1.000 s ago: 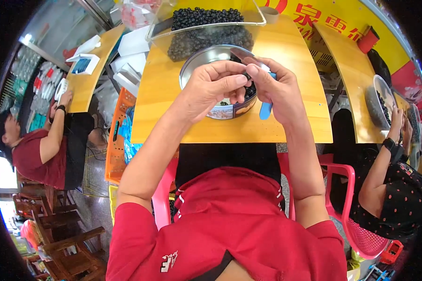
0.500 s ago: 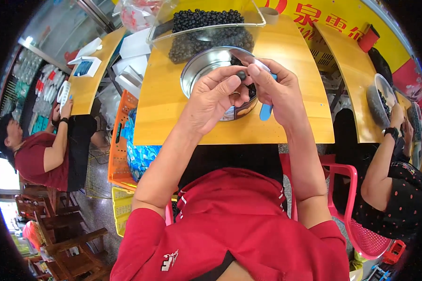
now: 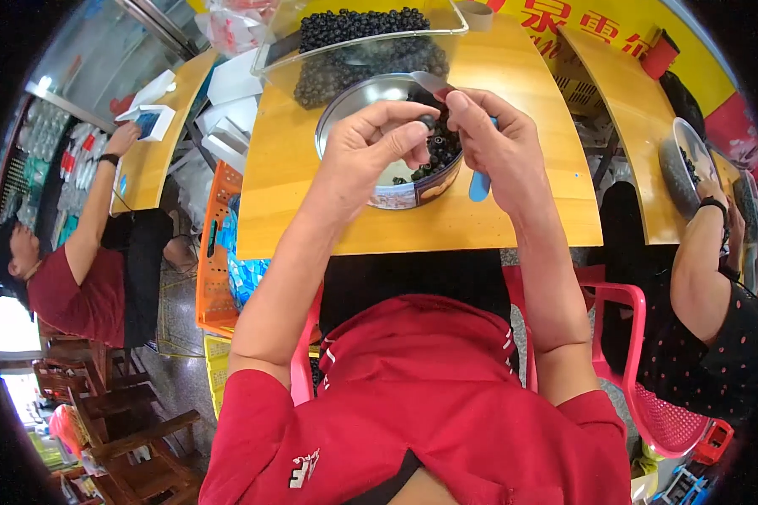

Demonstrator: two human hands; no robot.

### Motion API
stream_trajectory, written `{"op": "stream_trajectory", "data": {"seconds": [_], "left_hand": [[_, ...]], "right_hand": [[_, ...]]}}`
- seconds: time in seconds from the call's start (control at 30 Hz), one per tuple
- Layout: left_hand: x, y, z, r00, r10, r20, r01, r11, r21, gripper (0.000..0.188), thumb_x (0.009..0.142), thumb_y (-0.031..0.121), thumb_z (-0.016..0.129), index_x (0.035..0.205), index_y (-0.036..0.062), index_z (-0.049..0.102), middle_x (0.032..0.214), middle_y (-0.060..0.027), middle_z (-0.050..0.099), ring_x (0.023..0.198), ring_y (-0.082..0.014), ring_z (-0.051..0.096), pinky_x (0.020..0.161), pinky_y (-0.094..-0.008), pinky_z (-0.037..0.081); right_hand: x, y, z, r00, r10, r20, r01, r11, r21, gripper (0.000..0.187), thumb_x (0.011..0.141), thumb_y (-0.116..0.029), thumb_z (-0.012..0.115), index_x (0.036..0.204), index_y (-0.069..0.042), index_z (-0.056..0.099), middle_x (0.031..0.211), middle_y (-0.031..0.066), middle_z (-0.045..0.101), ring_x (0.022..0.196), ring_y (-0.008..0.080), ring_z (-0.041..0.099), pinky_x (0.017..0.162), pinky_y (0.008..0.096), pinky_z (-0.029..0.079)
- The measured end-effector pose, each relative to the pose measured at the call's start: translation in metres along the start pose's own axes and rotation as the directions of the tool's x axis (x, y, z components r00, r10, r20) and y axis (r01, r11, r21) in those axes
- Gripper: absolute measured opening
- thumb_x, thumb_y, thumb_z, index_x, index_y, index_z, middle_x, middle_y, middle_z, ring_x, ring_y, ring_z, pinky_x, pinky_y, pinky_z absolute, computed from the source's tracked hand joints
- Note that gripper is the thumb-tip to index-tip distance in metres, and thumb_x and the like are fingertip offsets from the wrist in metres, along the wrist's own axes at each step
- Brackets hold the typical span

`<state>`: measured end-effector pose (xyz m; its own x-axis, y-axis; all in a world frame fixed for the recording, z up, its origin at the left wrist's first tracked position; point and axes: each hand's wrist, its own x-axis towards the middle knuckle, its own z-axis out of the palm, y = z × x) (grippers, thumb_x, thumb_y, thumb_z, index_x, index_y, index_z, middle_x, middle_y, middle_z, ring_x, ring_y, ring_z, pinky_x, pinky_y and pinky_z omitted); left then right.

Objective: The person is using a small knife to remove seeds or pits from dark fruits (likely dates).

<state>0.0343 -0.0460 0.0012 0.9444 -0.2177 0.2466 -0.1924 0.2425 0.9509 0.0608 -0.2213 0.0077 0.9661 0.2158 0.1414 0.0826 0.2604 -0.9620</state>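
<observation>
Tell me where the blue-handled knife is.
In the head view, the knife is in the right hand, its blade over the round tin on the table.

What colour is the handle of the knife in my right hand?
The slim, round-ended knife handle is blue; it shows best in the head view.

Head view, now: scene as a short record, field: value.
left hand: pinches a dark round piece between thumb and finger
right hand: grips a blue-handled knife, blade pointing up-left
below hands: round metal tin, more dark pieces inside
behind tin: clear bin, heaped with dark pieces
surface: wooden table
left of table: orange crate
others: one person each side, at separate tables
</observation>
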Motion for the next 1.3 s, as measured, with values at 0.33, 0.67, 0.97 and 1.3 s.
{"op": "stream_trajectory", "data": {"seconds": [0.33, 0.67, 0.97, 1.3], "left_hand": [[-0.007, 0.002, 0.007, 0.997, 0.065, -0.039, -0.072, 0.979, -0.193, 0.021, 0.094, 0.011, 0.057, 0.111, 0.0010, 0.057, 0.097, -0.0067, 0.063, 0.075, -0.0119, 0.058, 0.066, -0.0261, 0.047], [-0.009, 0.005, 0.002, 0.986, 0.155, -0.061, -0.150, 0.985, 0.083, 0.017, 0.093, 0.011, 0.059, 0.106, -0.0003, 0.058, 0.078, -0.0046, 0.061, 0.071, -0.0100, 0.056, 0.066, -0.0233, 0.046], [-0.007, -0.003, 0.002, 0.989, 0.138, -0.054, -0.145, 0.974, -0.171, 0.019, 0.093, 0.011, 0.059, 0.109, 0.0002, 0.059, 0.093, -0.0063, 0.064, 0.075, -0.0122, 0.056, 0.069, -0.0254, 0.046], [-0.010, -0.012, -0.001, 0.997, 0.071, -0.020, -0.074, 0.915, -0.396, 0.019, 0.093, 0.011, 0.057, 0.110, 0.0016, 0.059, 0.098, -0.0080, 0.065, 0.078, -0.0145, 0.058, 0.070, -0.0265, 0.046]], "right_hand": [[-0.014, -0.015, 0.004, 0.987, -0.055, 0.148, 0.060, 0.998, -0.029, 0.028, 0.093, -0.018, 0.060, 0.116, -0.003, 0.064, 0.067, -0.0028, 0.052, 0.050, 0.0003, 0.037, 0.043, 0.0169, 0.025], [-0.015, -0.013, 0.001, 0.988, -0.025, 0.152, 0.040, 0.995, -0.097, 0.026, 0.094, -0.017, 0.059, 0.115, -0.001, 0.064, 0.063, -0.0039, 0.049, 0.049, 0.0007, 0.036, 0.043, 0.0170, 0.024], [-0.016, -0.015, 0.004, 0.981, 0.029, 0.194, -0.035, 0.999, 0.032, 0.028, 0.093, -0.017, 0.060, 0.115, -0.001, 0.063, 0.064, -0.0035, 0.049, 0.049, 0.0008, 0.035, 0.042, 0.0174, 0.023], [-0.014, -0.008, 0.006, 0.986, 0.028, 0.167, -0.035, 0.999, 0.040, 0.022, 0.093, -0.018, 0.061, 0.107, -0.001, 0.065, 0.065, -0.0026, 0.051, 0.049, 0.0011, 0.036, 0.042, 0.0169, 0.024]]}}
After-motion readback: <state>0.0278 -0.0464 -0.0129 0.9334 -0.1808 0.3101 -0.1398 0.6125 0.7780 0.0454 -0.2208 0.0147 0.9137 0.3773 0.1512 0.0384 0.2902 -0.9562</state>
